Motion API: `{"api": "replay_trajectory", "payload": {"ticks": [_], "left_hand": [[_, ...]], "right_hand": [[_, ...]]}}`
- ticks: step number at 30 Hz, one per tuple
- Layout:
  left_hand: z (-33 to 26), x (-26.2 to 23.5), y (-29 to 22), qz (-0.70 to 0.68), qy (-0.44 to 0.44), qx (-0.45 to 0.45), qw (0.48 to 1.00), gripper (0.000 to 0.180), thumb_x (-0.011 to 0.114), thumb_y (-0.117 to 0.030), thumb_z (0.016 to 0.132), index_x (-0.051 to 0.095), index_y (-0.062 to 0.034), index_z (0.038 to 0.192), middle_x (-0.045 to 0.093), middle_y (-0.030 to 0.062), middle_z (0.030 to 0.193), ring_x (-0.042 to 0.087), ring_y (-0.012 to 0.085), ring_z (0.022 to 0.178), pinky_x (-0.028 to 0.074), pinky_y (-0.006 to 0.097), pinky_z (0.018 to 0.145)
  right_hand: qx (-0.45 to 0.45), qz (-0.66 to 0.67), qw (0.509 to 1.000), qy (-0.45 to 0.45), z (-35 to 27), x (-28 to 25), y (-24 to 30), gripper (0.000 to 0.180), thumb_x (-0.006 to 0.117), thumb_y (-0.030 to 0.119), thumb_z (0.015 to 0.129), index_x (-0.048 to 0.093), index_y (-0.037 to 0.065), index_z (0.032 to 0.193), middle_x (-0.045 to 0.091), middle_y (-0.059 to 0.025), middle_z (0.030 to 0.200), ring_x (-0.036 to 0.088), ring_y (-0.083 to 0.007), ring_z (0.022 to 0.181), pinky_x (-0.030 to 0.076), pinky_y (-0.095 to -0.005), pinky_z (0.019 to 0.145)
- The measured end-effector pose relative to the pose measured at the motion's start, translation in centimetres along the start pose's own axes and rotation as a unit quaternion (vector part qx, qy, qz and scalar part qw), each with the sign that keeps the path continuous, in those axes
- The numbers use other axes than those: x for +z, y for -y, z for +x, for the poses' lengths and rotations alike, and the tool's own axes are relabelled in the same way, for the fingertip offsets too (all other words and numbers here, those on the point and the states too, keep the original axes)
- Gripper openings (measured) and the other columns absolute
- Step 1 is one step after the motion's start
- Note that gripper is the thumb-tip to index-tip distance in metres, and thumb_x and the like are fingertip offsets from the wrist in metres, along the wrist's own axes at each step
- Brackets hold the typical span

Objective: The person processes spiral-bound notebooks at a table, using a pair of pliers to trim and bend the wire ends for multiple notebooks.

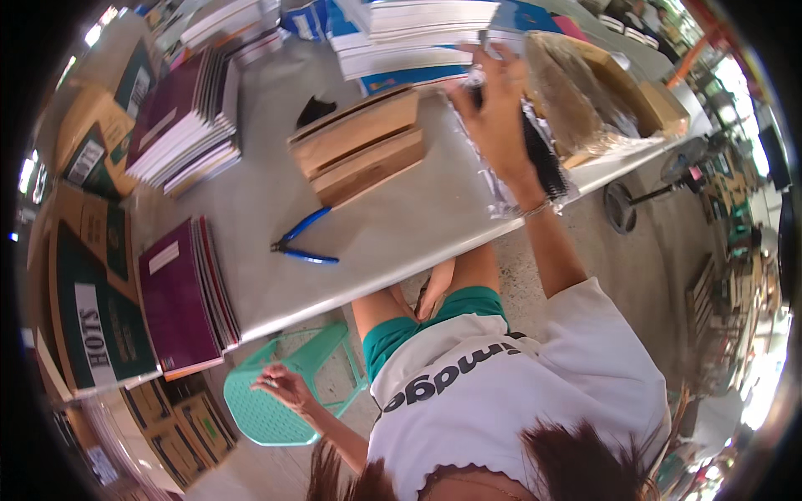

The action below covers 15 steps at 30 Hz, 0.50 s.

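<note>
My right hand [501,125] reaches over the table, its fingers stretched toward the foot of a book stack and slightly blurred. Beneath it lie black ridged strips [545,159], which look like binding coils, in clear plastic wrap [499,196]. Whether the fingers touch them is hard to see. Down at the left, my left hand [282,388] hangs above a green plastic stool [251,413], away from the table. Its fingers are pinched together, with a small pale spot at their tips. Blue-handled pliers [299,238] lie on the table near an open brown cardboard box [363,142].
Books with white page edges [430,37] are piled at the far side. Purple-covered books [180,292] and large cartons [92,309] line the left. A cardboard box with plastic film [585,92] stands at the right. A black fan [620,207] is beyond the table edge [418,267].
</note>
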<state>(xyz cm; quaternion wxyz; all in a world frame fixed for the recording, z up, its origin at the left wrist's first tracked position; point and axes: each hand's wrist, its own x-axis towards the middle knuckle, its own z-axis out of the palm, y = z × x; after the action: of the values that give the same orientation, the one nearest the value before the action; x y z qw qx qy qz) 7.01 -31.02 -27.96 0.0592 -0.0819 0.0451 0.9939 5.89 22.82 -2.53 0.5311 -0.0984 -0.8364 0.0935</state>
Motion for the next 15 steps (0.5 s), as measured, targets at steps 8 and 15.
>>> {"api": "replay_trajectory", "payload": {"ticks": [8, 15], "left_hand": [[-2.4, -1.6, 0.6, -0.067, -0.016, -0.061, 0.996, 0.028, 0.068, -0.035, 0.087, 0.065, -0.0067, 0.085, 0.057, 0.0018, 0.085, 0.055, 0.0115, 0.078, 0.057, 0.022, 0.065], [-1.3, -0.5, 2.5, -0.098, 0.06, -0.125, 0.985, 0.032, 0.065, -0.037, 0.089, 0.062, -0.005, 0.086, 0.054, 0.0015, 0.087, 0.055, 0.0132, 0.078, 0.056, 0.024, 0.067]], "right_hand": [[0.337, -0.256, 0.848, -0.319, -1.0, -17.7, -17.6, 0.068, 0.081, 0.032, 0.075, 0.049, 0.009, 0.13, 0.044, -0.0199, 0.128, 0.039, -0.0338, 0.124, 0.036, -0.048, 0.099], [0.632, 0.401, 0.657, -0.084, -5.5, -21.9, -21.5, 0.102, 0.071, 0.063, 0.074, 0.017, 0.024, 0.151, 0.022, -0.0156, 0.153, 0.029, -0.0473, 0.135, 0.032, -0.0737, 0.094]]}}
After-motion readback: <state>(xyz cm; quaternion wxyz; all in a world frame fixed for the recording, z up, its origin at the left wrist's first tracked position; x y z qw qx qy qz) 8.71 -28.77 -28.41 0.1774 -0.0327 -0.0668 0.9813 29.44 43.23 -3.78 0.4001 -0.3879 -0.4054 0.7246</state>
